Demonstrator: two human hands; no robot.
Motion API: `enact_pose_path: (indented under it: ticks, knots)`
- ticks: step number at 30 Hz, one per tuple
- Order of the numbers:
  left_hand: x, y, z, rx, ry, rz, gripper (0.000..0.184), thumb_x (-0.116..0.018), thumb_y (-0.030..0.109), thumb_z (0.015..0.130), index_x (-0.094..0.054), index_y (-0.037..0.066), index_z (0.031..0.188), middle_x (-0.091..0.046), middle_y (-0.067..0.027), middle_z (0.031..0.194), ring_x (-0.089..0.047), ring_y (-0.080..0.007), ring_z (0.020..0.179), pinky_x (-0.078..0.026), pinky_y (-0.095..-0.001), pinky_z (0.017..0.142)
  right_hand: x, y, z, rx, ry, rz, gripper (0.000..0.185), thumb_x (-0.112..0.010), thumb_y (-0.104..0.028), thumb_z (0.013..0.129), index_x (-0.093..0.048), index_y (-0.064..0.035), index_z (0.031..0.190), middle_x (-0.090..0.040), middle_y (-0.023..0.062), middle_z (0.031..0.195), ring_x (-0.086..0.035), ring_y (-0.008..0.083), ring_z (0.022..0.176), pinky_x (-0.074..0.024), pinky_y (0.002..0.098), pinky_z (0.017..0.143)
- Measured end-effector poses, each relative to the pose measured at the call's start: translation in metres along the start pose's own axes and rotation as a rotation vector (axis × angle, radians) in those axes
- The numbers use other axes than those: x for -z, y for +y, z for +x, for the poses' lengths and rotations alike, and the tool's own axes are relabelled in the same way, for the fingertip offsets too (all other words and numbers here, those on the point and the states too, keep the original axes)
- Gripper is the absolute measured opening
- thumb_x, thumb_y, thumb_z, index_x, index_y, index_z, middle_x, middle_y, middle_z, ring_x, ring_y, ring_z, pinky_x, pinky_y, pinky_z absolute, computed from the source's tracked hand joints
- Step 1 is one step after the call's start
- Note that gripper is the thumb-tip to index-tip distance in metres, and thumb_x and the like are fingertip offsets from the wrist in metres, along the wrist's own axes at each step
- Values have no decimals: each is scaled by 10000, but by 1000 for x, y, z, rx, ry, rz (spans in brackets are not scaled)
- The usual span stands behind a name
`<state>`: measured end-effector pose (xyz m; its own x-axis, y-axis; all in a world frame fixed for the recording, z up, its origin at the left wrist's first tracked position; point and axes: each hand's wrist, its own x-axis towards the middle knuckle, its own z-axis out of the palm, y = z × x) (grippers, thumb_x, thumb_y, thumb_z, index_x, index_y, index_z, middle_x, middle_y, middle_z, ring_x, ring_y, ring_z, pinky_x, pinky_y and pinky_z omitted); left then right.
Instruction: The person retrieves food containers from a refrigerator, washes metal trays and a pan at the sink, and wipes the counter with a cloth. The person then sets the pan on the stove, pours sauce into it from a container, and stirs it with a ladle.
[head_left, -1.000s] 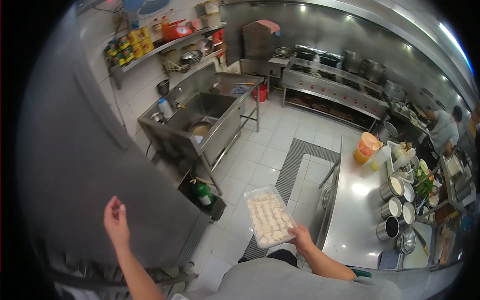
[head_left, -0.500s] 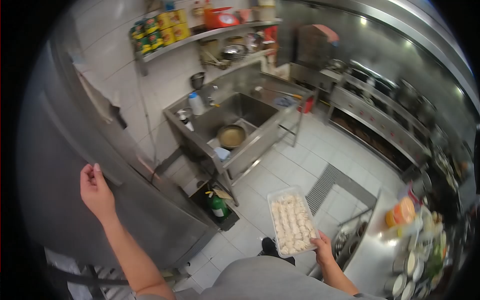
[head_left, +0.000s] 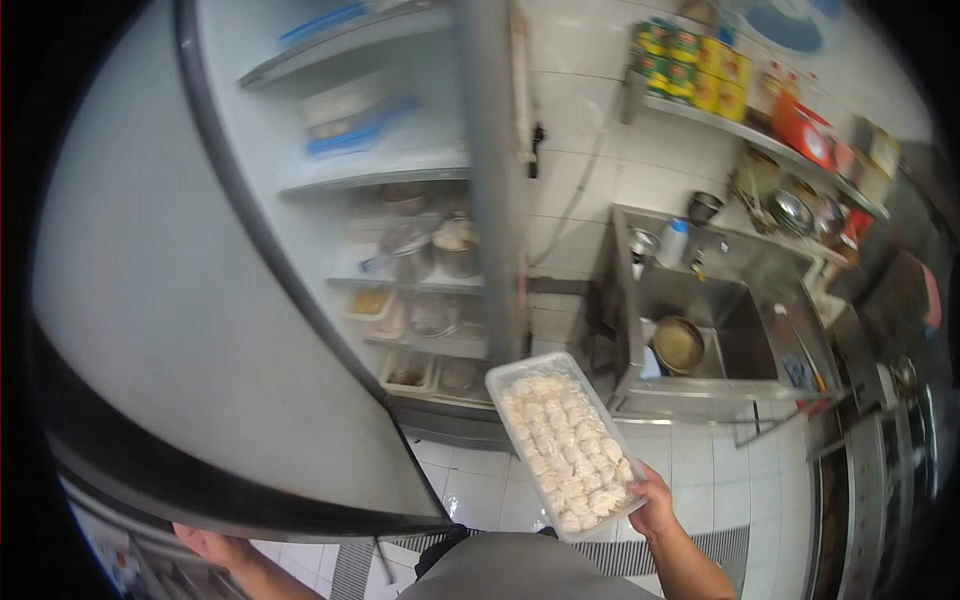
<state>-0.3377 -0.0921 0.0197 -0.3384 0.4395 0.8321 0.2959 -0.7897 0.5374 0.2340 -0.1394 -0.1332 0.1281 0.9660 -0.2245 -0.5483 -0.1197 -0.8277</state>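
My right hand (head_left: 655,503) grips the lower right corner of a clear plastic tray (head_left: 503,372). Rows of pale dumplings (head_left: 570,450) fill the tray, which is held tilted in front of my body. At the lower left, my left hand (head_left: 212,547) is at the outer edge of the refrigerator door (head_left: 150,250), its fingers partly hidden by the door and blurred. The door stands wide open. Inside the refrigerator, shelves (head_left: 380,182) carry blue-edged packages (head_left: 350,135), metal pots (head_left: 457,245) and plastic containers (head_left: 370,303).
Right of the refrigerator is a steel sink (head_left: 700,300) with a round pan (head_left: 678,345) in it. Above it, a wall shelf (head_left: 720,120) holds yellow and green cans (head_left: 690,65) and a red scale (head_left: 803,133). A floor drain grate (head_left: 690,555) runs near my feet.
The refrigerator door has swung open, showing the shelves inside. My left hand has moved down and back with it. My view has turned left, and the dumpling tray is still in my right hand.
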Motion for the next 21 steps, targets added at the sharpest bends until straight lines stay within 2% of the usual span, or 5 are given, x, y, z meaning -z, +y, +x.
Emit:
enact_pose_path:
  ticks: [9, 13, 15, 17, 21]
  knots:
    - [240, -73, -6, 141, 126, -139, 298, -573, 99, 1021, -596, -73, 1263, -662, -166, 1174, -636, -221, 1045, -534, -334, 899, -210, -55, 81, 39, -413, 239, 767, -586, -216, 800, -381, 70, 1482, -511, 222, 1462, -524, 363, 1332, -394, 457, 1148]
    - [258, -97, -8, 189, 179, -126, 291, -581, 108, 1018, -603, -75, 1244, -664, -168, 1162, -638, -226, 1027, -537, -339, 882, -291, -93, 101, 243, -494, 206, 741, -557, -258, 851, -368, 70, 1488, -505, 222, 1472, -516, 356, 1348, -382, 466, 1159]
    - [259, -108, -7, 209, 198, -118, 288, -585, 112, 1016, -606, -76, 1234, -665, -168, 1156, -640, -228, 1018, -538, -342, 873, -315, -115, 115, 307, -561, 141, 693, -537, -264, 878, -382, 63, 1469, -525, 229, 1433, -596, 353, 1246, -622, 489, 884]
    - [258, -118, -4, 227, 214, -104, 286, -589, 117, 1014, -610, -76, 1224, -667, -169, 1151, -641, -230, 1009, -540, -345, 865, -355, -137, 129, 355, -522, 167, 647, -538, -273, 895, -415, 51, 1441, -545, 227, 1395, -632, 355, 1182, -668, 474, 725]
    - [255, -134, -1, 268, 236, -69, 282, -597, 126, 1011, -617, -78, 1205, -669, -170, 1139, -643, -234, 991, -542, -351, 847, -426, -192, 182, 412, -430, 93, 594, -576, -296, 911, -419, 36, 1378, -507, 233, 1385, -569, 380, 1215, -581, 496, 906]
